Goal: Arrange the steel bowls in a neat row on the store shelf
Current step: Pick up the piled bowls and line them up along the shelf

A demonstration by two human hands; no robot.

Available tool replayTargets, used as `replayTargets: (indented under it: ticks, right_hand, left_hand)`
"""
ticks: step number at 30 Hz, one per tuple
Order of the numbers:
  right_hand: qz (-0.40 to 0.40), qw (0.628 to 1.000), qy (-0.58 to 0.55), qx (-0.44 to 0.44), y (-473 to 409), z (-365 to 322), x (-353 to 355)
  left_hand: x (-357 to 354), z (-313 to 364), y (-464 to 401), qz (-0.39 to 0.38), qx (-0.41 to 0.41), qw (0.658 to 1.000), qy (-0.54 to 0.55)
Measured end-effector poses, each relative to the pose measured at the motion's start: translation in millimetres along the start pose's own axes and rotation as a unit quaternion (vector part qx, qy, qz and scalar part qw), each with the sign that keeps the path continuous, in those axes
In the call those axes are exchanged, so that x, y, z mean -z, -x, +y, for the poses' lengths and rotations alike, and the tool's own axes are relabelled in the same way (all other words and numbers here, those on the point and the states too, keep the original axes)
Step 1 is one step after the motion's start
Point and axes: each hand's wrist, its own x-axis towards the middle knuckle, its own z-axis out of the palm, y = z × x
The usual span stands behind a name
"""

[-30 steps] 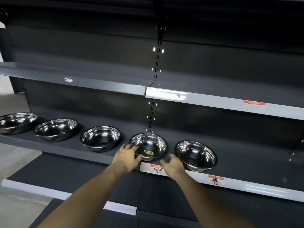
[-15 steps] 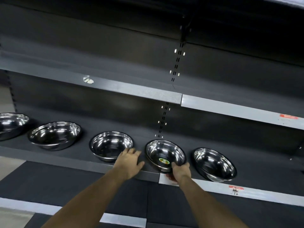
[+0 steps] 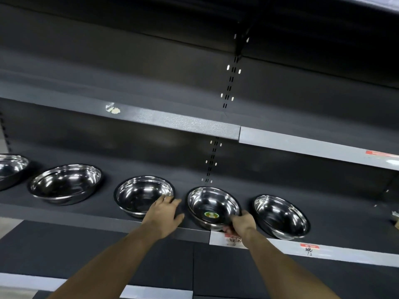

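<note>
Several shiny steel bowls stand in a row on the dark shelf (image 3: 64,209). The stickered bowl (image 3: 212,207), with a green label inside, sits fourth from the left. My right hand (image 3: 243,223) grips its front right rim. My left hand (image 3: 165,213) lies flat on the shelf between that bowl and the third bowl (image 3: 142,195), fingertips touching the third bowl's right rim. Further left are a wide bowl (image 3: 64,183) and a bowl (image 3: 10,168) cut off by the frame edge. One more bowl (image 3: 280,215) stands at the right.
An upper shelf (image 3: 172,123) overhangs the row. A slotted upright (image 3: 212,160) runs up the back panel behind the stickered bowl. Red price tags (image 3: 308,248) hang on the shelf's front edge. A lower shelf (image 3: 86,251) juts out below.
The view has swung left and closer. My right hand went from the shelf edge to gripping the stickered bowl's rim. My left hand shifted off that bowl toward the third bowl.
</note>
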Motion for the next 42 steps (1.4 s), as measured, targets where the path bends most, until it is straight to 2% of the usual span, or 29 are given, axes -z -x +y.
replayTargets:
  ticks: [6, 12, 14, 17, 19, 29, 32, 36, 39, 42]
  right_hand:
    - [-0.031, 0.999, -0.025, 0.007, -0.7, 4.5, -0.5]
    - [-0.025, 0.999, -0.021, 0.011, -6.1, 8.7, 0.7]
    - [0.008, 0.999, 0.014, 0.032, -5.1, 10.4, 2.5]
    - [0.107, 0.980, 0.117, 0.120, -3.3, 9.3, 4.9]
    - [0.123, 0.972, 0.116, 0.165, 1.1, 1.9, 1.3]
    - [-0.080, 0.977, 0.030, 0.194, 16.2, -39.2, -85.1]
    - [-0.122, 0.971, 0.054, 0.199, 26.7, -38.9, -115.4]
    - [-0.187, 0.967, 0.101, 0.142, 43.2, -34.4, -150.9]
    - [-0.197, 0.969, 0.117, 0.091, 51.0, -33.9, -177.3]
    - [-0.163, 0.982, 0.085, 0.044, 53.2, -37.9, -201.2]
  left_hand:
    - [-2.0, 10.4, -2.4, -0.004, 0.001, 1.000, -0.001]
    - [-4.3, 14.5, -4.1, -0.010, 0.007, 1.000, -0.008]
    - [-3.1, 15.3, -5.1, -0.006, 0.010, 1.000, -0.010]
    - [1.2, 16.1, -6.5, 0.001, 0.023, 1.000, -0.008]
    - [5.3, 15.2, -7.3, -0.002, 0.039, 0.999, -0.007]
    - [34.1, -27.9, 16.1, 0.004, 0.128, 0.991, -0.051]
    - [40.2, -52.3, 28.9, 0.002, 0.155, 0.987, -0.045]
    - [43.6, -85.3, 39.0, 0.007, 0.170, 0.985, -0.034]
    - [44.3, -112.0, 40.3, 0.010, 0.170, 0.985, -0.018]
    - [44.6, -141.0, 38.2, 0.012, 0.152, 0.988, -0.008]
